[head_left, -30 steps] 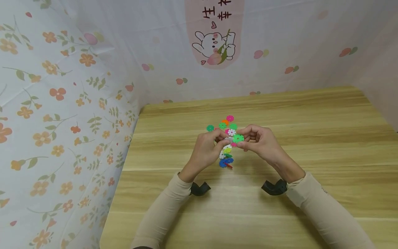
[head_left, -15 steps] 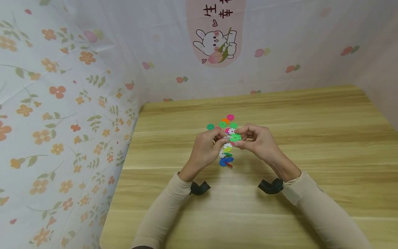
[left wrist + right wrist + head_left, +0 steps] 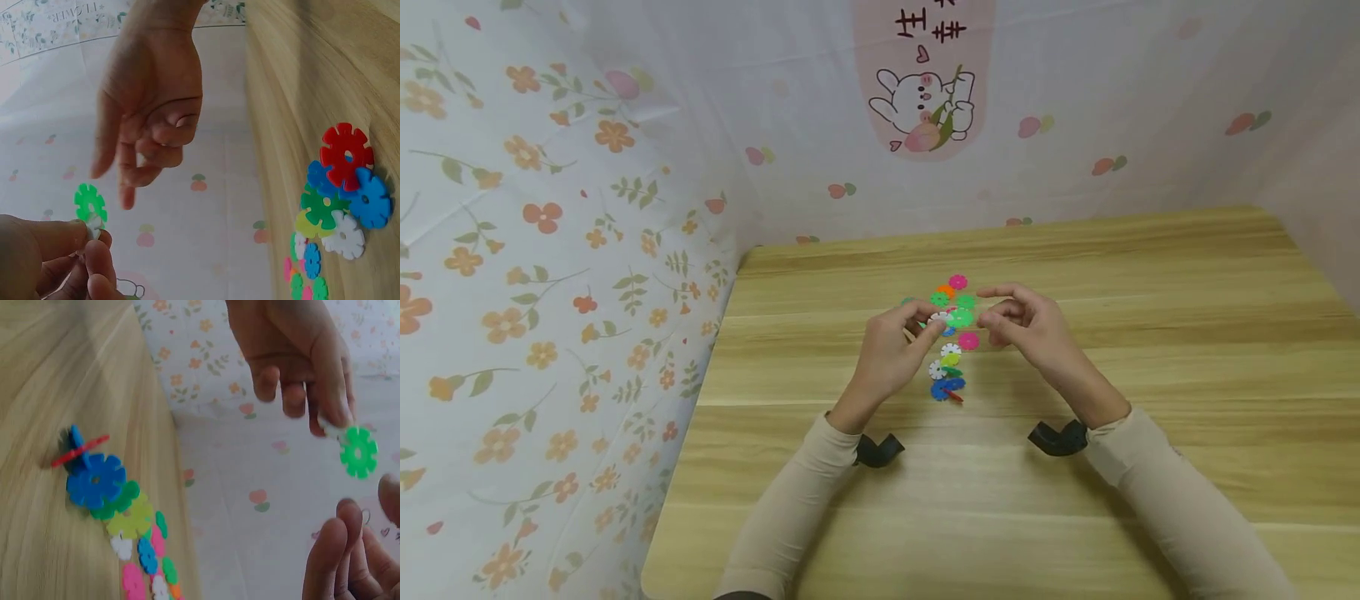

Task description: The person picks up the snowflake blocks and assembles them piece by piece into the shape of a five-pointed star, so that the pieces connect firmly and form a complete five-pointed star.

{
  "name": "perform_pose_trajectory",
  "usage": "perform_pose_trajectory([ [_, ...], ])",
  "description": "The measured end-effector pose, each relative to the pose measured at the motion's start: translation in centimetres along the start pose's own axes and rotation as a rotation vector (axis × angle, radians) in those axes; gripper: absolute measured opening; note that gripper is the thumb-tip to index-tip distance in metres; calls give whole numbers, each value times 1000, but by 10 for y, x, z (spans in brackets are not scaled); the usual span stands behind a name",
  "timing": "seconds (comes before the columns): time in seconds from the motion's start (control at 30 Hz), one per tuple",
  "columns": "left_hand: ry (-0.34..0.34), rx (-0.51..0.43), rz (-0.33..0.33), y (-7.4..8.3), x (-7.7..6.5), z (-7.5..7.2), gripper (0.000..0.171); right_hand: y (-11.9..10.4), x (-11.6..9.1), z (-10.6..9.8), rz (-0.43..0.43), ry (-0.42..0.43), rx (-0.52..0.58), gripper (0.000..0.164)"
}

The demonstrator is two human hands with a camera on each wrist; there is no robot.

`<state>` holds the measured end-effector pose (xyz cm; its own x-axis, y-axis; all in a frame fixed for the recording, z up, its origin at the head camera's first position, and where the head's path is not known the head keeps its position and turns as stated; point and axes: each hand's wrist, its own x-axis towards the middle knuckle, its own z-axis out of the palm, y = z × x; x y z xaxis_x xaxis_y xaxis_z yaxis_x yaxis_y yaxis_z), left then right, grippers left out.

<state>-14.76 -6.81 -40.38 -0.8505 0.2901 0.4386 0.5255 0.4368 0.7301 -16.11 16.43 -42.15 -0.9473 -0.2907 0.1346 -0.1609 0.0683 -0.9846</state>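
Note:
My left hand pinches a white notched plastic disc between thumb and index finger. Joined at that disc's edge is a bright green notched disc, which sticks out toward the right; in the right wrist view the green disc hangs in the air past the left fingertips. My right hand is just to the right, apart from the green disc, its fingers loosely bent with nothing between them. The left wrist view also shows the right hand off the green disc.
Below the hands several loose discs lie on the wooden table: pink, yellow, white, green and orange. At the near end a red disc stands slotted or leaning among blue ones. Printed cloth walls the table's back and sides.
Earlier the right thumb and fingers held the green disc and brought it left against the white one. Now they have let go and drawn away right; the green disc stays with the white one.

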Motion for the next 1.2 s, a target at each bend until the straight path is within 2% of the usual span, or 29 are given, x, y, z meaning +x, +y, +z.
perform_pose_trajectory([
  [0.17, 36, -20, -7, -2, -1, -4, 10, 10, 12, -9, 79, 107, 0, 38],
  [0.27, 37, -24, 3, -3, -1, -5, 9, 21, 21, -12, 131, 118, -20, 38],
  [0.43, 24, -25, 3, -2, -1, -7, 10, 43, 39, -14, 196, 66, -148, 40],
  [0.73, 7, -9, -27, -3, -7, -5, 12, 74, 66, -11, 315, -108, -340, 48],
  [0.97, -13, -17, -44, 0, -10, -5, 11, 84, 67, -7, 309, -124, -505, 44],
  [1.2, -4, -1, -28, 0, -7, -6, 11, 79, 72, -3, 275, -123, -569, 36],
])
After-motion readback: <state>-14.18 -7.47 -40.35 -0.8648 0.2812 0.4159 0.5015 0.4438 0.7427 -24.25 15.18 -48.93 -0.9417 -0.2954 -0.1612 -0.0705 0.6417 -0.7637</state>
